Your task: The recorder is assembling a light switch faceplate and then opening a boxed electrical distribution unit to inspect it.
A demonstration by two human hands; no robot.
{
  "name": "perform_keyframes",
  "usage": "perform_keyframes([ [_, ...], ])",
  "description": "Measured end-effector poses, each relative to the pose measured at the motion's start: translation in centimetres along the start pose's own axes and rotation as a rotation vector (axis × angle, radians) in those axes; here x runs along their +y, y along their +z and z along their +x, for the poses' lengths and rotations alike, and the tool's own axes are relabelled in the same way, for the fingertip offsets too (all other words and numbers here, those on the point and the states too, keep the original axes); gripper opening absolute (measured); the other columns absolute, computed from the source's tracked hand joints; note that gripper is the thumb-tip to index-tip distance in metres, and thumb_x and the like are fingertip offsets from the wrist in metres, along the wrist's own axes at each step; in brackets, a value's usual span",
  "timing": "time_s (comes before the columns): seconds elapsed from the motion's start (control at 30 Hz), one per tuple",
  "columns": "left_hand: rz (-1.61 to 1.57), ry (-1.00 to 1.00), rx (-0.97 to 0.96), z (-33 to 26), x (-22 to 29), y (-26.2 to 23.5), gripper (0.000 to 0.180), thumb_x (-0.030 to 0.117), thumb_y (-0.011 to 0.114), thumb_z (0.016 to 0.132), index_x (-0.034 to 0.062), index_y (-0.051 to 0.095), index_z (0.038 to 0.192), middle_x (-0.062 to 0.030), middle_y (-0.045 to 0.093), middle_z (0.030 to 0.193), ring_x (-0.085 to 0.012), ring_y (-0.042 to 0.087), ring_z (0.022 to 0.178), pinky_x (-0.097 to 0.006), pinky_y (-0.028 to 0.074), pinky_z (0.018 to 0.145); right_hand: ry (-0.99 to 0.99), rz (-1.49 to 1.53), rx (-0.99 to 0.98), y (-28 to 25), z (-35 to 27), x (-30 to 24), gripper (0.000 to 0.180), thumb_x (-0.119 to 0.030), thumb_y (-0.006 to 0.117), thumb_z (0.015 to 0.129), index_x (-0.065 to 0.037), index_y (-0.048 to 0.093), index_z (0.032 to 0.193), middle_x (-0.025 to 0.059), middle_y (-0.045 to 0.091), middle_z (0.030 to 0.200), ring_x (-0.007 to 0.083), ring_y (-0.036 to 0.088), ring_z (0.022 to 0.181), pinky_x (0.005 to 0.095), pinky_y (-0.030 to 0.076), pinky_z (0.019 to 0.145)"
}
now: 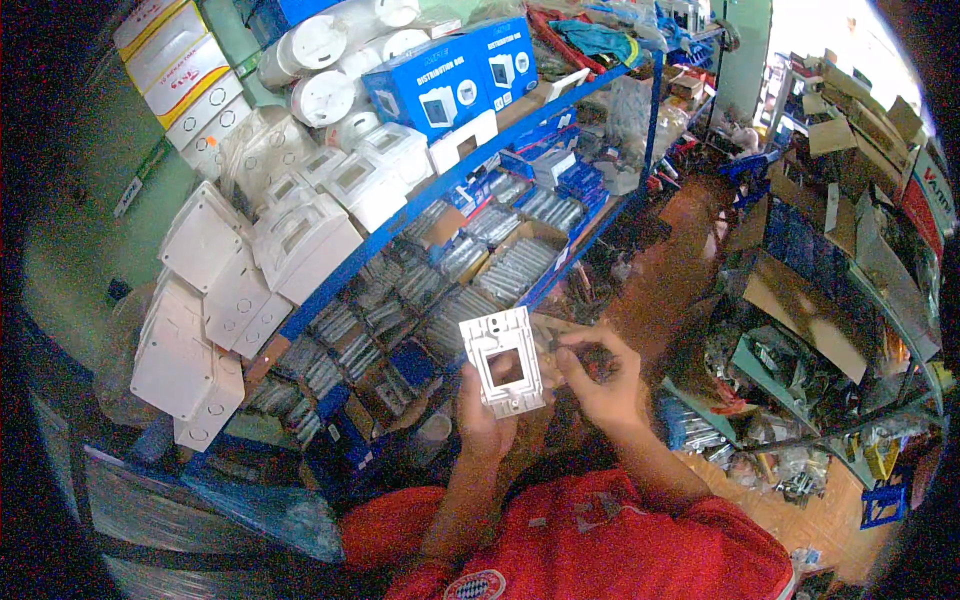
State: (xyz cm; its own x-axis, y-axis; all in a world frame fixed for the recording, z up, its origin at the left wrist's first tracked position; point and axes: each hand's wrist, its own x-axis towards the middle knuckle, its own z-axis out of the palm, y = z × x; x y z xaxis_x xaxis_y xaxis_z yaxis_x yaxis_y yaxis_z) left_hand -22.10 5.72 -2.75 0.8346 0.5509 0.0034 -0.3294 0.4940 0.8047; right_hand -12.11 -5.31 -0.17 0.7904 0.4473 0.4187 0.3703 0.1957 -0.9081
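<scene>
In front of my chest I hold up a white plastic electrical mounting frame (pixel 488 365) with a rectangular opening in its middle. My left hand (pixel 484 425) grips it from below and behind, so most of the fingers are hidden by the frame. Just right of the frame, my right hand (pixel 608 378) is closed in a pinch, thumb and forefinger meeting near the frame's edge. Whatever sits between those fingertips is too small and blurred to name.
On the blue metal shelf (pixel 385 228) to the left are white junction boxes (pixel 190 345), stacked white enclosures (pixel 305 225) and a blue carton (pixel 420 90). Silvery packets (pixel 515 268) fill the lower level. Open cardboard boxes (pixel 805 310) crowd the right side.
</scene>
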Motion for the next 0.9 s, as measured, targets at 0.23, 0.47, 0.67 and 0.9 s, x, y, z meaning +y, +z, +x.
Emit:
perform_keyframes([
  [0.23,-0.044,-0.010,0.024,0.1,-0.4,-0.5,0.078,0.063,0.018,0.090,-0.0035,0.044,0.123,-0.0169,0.059,0.105,-0.0272,0.062,0.084,-0.040,0.052,0.070,0.041,0.028,-0.022,0.3,-0.2,-0.5,0.013,-0.004,0.069,0.077,-0.003,0.065,0.089,0.0059,0.065,0.083,0.0112,0.060,0.081,0.0270,0.047,0.074],
  [0.47,0.162,0.171,0.117,-0.2,-2.0,-0.4,0.068,0.056,0.026,0.093,-0.0020,0.044,0.124,-0.0161,0.058,0.113,-0.0245,0.057,0.100,-0.037,0.047,0.083,-0.145,-0.171,0.008,0.9,0.1,-0.9,0.010,-0.005,0.071,0.072,-0.001,0.066,0.080,0.0069,0.064,0.074,0.0141,0.060,0.067,0.0266,0.046,0.063],
  [0.67,0.490,0.339,0.060,-0.3,-2.7,-0.7,0.065,0.052,0.030,0.093,-0.0020,0.036,0.128,-0.0173,0.054,0.117,-0.0257,0.054,0.105,-0.038,0.041,0.090,-0.018,-0.251,0.014,1.2,0.6,-0.3,0.012,-0.006,0.072,0.070,-0.002,0.065,0.079,0.0102,0.064,0.075,0.0190,0.061,0.064,0.0294,0.048,0.061],
  [0.9,0.498,0.323,0.027,-0.4,-2.8,-0.5,0.066,0.052,0.035,0.091,-0.0016,0.032,0.131,-0.0178,0.046,0.124,-0.0268,0.047,0.114,-0.038,0.037,0.096,-0.088,-0.400,-0.152,0.8,0.1,-0.2,0.012,-0.007,0.070,0.071,-0.002,0.063,0.079,0.0134,0.065,0.077,0.0271,0.065,0.072,0.0329,0.050,0.065],
])
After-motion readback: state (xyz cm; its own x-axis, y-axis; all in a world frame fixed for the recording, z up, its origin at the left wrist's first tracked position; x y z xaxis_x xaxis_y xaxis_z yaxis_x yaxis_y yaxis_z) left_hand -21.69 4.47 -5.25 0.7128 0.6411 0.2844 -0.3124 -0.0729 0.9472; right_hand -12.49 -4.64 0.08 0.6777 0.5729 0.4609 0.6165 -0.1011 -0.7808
